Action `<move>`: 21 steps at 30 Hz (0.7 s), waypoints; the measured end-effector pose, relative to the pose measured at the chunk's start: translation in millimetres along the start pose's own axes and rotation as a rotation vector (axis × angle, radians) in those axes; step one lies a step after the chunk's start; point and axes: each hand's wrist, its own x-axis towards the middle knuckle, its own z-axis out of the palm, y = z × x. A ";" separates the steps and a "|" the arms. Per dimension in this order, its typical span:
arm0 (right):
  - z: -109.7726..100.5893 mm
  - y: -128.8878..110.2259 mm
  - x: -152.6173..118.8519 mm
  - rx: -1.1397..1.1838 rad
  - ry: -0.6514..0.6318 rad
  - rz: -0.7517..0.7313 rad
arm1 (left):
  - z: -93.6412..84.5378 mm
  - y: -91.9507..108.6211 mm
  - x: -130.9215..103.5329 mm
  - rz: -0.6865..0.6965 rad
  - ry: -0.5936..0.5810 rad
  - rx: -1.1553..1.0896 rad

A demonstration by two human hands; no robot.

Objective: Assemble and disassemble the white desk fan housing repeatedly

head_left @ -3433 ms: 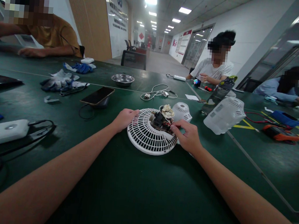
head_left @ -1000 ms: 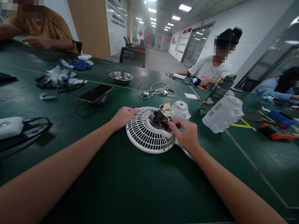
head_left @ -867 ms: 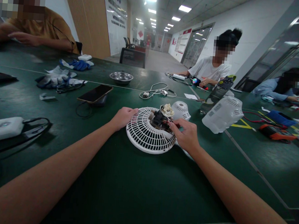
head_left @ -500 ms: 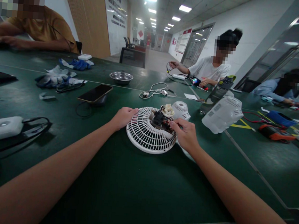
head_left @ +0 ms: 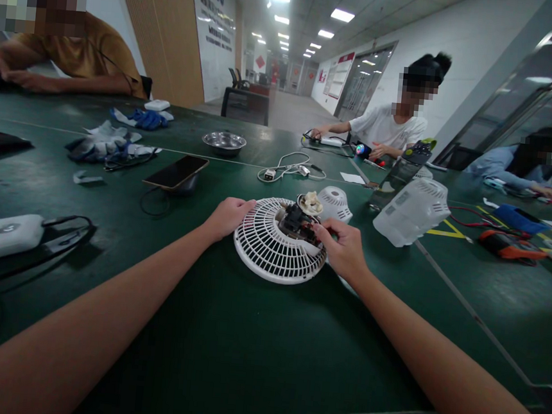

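A round white fan grille [head_left: 271, 261] lies on the green table in front of me. On its centre sits a dark fan motor [head_left: 296, 222], with a cream plastic part [head_left: 310, 203] on top. My left hand [head_left: 229, 220] is closed on the grille's left rim, thumb lying over the slats. At the right side of the motor my right hand [head_left: 344, 246] pinches with thumb and forefinger; whatever is between the fingertips is too small to make out. Just behind the grille stands a white vented housing [head_left: 335, 204], partly covered by the motor and my right hand.
Behind the grille lie a white cable [head_left: 289, 167] and a metal bowl [head_left: 224, 141]. A phone [head_left: 176, 172] rests to the left, near gloves [head_left: 102, 143] and a power strip [head_left: 2, 238]. At right are a bottle [head_left: 397, 179], a translucent white container [head_left: 413, 212] and an orange meter [head_left: 511, 246].
Both my hands and the fan grille stay almost where they were. Across the table, the co-worker in white has lowered one hand with a cable towards the tabletop.
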 end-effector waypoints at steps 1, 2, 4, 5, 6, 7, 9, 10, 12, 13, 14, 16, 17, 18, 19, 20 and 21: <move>-0.3 0.2 -0.3 -0.011 0.000 -0.013 | 0.1 -0.3 0.3 -0.002 -0.004 0.002; -0.5 0.6 -0.5 -0.015 0.003 -0.028 | 0.1 -0.8 0.8 -0.004 -0.004 0.008; -1.0 1.8 -0.6 -0.011 0.015 -0.054 | 0.2 -2.0 2.2 -0.001 0.004 0.023; -1.2 2.8 -0.4 -0.008 0.025 -0.063 | 0.3 -2.5 2.8 0.001 0.009 0.026; -1.5 3.9 -0.2 -0.006 0.036 -0.069 | 0.4 -2.7 3.1 0.003 0.015 0.026; -1.8 5.2 -0.1 -0.006 0.050 -0.075 | 0.4 -2.5 3.1 0.004 0.020 0.023; -2.9 7.3 0.1 -0.021 0.079 -0.097 | 0.3 -1.2 2.2 0.001 0.023 0.015; -3.5 7.7 0.0 -0.034 0.091 -0.118 | 0.2 -0.1 1.5 -0.003 0.023 0.011; -4.9 6.6 -0.4 -0.064 0.109 -0.175 | 0.1 1.9 -0.1 -0.013 0.020 0.004; -5.4 5.2 -0.5 -0.079 0.113 -0.203 | 0.1 2.6 -0.7 -0.016 0.020 0.002; -5.8 3.4 -0.7 -0.090 0.119 -0.229 | 0.1 3.0 -1.0 -0.015 0.021 0.003; -5.7 -0.5 -0.6 -0.108 0.128 -0.262 | 0.3 3.0 -1.2 -0.004 0.022 0.015; -5.3 -2.2 -0.5 -0.118 0.134 -0.270 | 0.5 2.7 -1.1 0.002 0.023 0.023; -4.9 -3.5 -0.3 -0.126 0.138 -0.274 | 0.6 2.4 -0.9 0.005 0.021 0.029; -4.3 -4.5 -0.1 -0.134 0.142 -0.273 | 0.8 2.1 -0.8 0.004 0.018 0.032; -3.9 -5.1 0.1 -0.139 0.145 -0.272 | 0.8 1.9 -0.7 0.002 0.016 0.031; -3.5 -5.3 0.1 -0.143 0.149 -0.271 | 0.9 1.6 -0.5 0.000 0.014 0.030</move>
